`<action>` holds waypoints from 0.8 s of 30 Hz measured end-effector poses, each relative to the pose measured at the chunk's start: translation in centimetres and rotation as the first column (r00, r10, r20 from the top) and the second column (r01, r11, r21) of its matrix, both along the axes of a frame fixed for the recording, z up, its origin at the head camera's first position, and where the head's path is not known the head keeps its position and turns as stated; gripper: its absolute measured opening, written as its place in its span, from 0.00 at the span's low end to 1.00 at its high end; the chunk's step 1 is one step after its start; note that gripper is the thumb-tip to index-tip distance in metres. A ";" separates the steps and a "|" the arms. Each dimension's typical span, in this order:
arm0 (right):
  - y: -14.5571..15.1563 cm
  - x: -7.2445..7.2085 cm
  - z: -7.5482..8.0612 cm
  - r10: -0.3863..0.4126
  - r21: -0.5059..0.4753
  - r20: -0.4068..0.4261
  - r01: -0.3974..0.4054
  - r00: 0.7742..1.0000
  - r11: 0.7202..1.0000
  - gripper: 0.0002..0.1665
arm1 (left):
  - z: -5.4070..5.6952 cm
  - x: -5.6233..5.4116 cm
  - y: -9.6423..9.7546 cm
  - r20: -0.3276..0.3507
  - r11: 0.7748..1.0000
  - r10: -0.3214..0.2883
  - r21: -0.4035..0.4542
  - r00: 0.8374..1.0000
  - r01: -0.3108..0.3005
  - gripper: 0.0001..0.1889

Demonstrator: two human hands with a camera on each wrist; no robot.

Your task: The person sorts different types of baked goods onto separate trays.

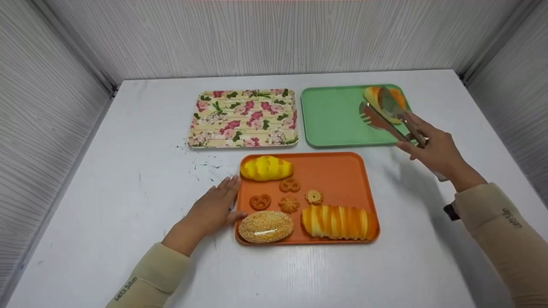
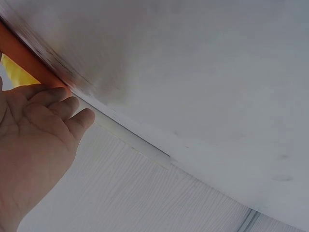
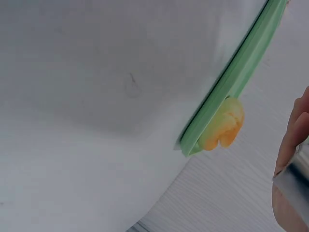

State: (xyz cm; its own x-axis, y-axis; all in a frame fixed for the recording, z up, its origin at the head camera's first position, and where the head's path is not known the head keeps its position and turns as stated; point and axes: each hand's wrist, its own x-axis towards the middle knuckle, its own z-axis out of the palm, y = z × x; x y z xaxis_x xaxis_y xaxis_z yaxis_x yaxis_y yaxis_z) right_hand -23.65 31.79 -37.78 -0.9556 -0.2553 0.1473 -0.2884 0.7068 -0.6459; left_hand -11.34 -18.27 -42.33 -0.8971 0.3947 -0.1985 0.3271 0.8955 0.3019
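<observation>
My right hand [image 1: 439,149] grips a pair of metal serving tongs [image 1: 413,128], whose spread ends are over the green tray [image 1: 334,115]. Behind the tong ends, an orange-topped bread [image 1: 371,95] sits in that tray's far right corner; the tongs partly cover it. At the left edge of the orange tray [image 1: 329,171], my left hand [image 1: 214,209] rests with its fingers extended along the rim, the thumb beside a seeded bun [image 1: 266,226]. In the left wrist view the fingertips meet the orange rim [image 2: 34,60].
On the orange tray lie a yellow bread [image 1: 266,168], a ridged loaf [image 1: 338,222] and several small cookies, among them a pretzel [image 1: 260,202]. A floral tray [image 1: 246,117] stands back left, beside the green one. Pale wood-grain panels [image 1: 274,38] wall in the white table [image 1: 141,171].
</observation>
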 end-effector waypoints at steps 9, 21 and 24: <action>-1.1 2.6 -0.1 0.154 -0.013 0.020 -0.154 0.988 0.988 0.42 | 0.0 0.1 0.0 0.002 1.000 0.004 0.009 1.000 -0.004 0.46; -2.0 6.5 0.7 0.270 -0.040 0.079 -0.267 0.960 0.963 0.42 | -0.1 0.1 0.1 -0.020 1.000 -0.002 -0.011 1.000 0.001 0.46; -1.8 7.2 0.6 0.293 -0.036 0.085 -0.291 0.952 0.956 0.43 | -0.1 0.1 0.0 -0.021 1.000 0.001 -0.011 1.000 -0.001 0.45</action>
State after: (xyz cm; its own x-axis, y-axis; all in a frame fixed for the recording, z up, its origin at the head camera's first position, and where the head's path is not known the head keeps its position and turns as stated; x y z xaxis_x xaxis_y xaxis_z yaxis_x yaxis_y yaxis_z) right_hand -16.48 29.95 -37.17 -0.8491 -0.5230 0.0741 -0.4209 0.5852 -0.6931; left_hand -11.26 -18.26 -42.48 -0.9016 0.3916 -0.1840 0.3324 0.8991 0.2847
